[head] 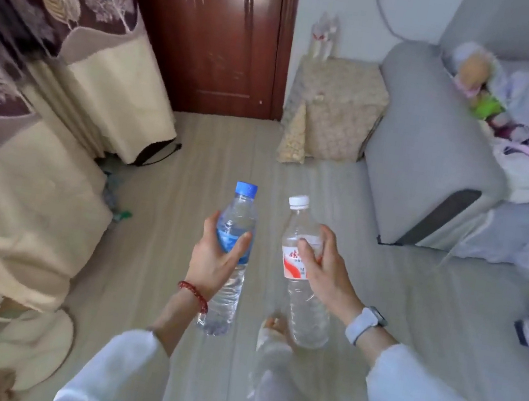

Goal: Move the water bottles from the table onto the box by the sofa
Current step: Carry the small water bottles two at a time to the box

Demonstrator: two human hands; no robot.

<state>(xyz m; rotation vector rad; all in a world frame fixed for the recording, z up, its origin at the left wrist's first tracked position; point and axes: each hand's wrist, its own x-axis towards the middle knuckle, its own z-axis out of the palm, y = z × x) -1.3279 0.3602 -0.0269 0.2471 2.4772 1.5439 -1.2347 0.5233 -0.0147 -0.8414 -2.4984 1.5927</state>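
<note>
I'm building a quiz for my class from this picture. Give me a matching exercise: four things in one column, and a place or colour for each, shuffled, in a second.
Things:
1. blue-capped bottle
2. white-capped bottle
3. cloth-covered box
4. red bead bracelet

Places:
A. beside the grey sofa
B. in the right hand
C. on the left wrist
D. in the left hand

Pairs: 1-D, 2-B, 3-A, 4-C

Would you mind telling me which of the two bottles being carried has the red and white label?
The white-capped bottle in the right hand; the blue-capped bottle in the left hand has a blue label.
</note>
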